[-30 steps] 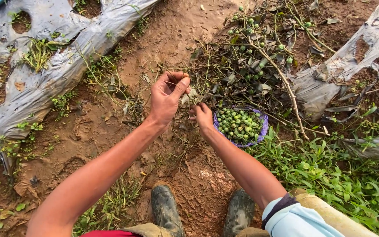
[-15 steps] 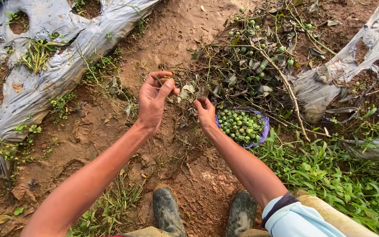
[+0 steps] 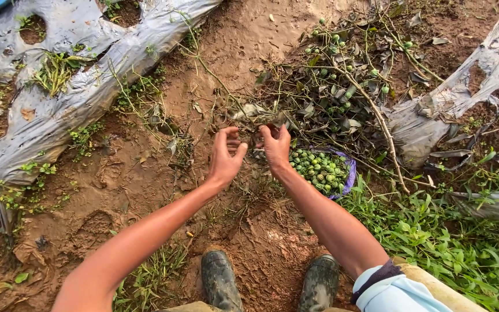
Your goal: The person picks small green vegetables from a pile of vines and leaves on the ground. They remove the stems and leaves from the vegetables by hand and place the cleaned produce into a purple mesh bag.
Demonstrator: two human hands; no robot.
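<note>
Both hands at a pile of cut branches, beside a bowl of green fruit.

Left hand [image 3: 225, 156] is half open, fingers curled, palm toward the right hand; whether it holds anything cannot be told. Right hand [image 3: 276, 147] has fingertips pinched narrow on a dark stem at the near edge of the branches [image 3: 330, 86], which lie on bare soil and carry scattered green fruit. A purple bowl [image 3: 349, 167] sits on the ground just beside the right wrist, nearly full of small green fruit [image 3: 317, 167]. Two muddy boots [image 3: 220, 280] stand below.
</note>
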